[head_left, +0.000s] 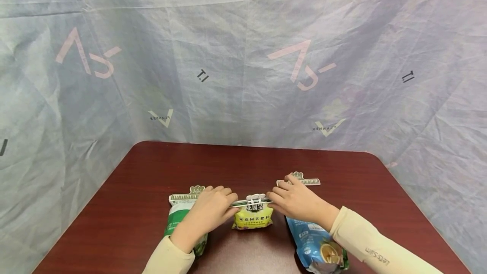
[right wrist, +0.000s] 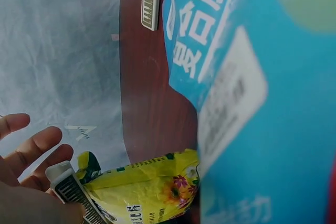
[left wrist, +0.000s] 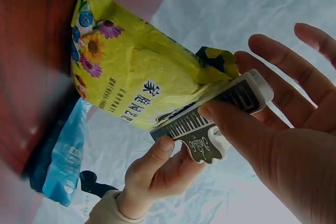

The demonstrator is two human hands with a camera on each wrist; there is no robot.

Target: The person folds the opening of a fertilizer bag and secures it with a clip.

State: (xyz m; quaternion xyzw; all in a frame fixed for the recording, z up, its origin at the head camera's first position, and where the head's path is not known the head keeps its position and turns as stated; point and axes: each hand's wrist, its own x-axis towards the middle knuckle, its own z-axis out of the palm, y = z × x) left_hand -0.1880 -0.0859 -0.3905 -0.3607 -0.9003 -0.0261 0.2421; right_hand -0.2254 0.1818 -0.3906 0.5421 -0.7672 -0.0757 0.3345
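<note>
A yellow flower-printed bag (head_left: 253, 218) stands between my hands, with a long piano-key bag clip (left wrist: 197, 124) across its top edge. My left hand (head_left: 213, 206) pinches one end of the clip, thumb on the near side and fingers behind, as the left wrist view shows. At the opposite end my right hand (head_left: 300, 200) pinches the clip the same way, its thumb (left wrist: 160, 150) on the near face. In the right wrist view, the clip (right wrist: 79, 198) sits over the bag's folded top, beside my right thumb.
Left of the yellow bag stands a green and white bag (head_left: 178, 217) with a similar clip (head_left: 184, 197) on top. A blue bag (head_left: 313, 244) is at the right, under my right forearm. Another clip (head_left: 313, 181) lies behind my right hand on the dark red table (head_left: 228, 162).
</note>
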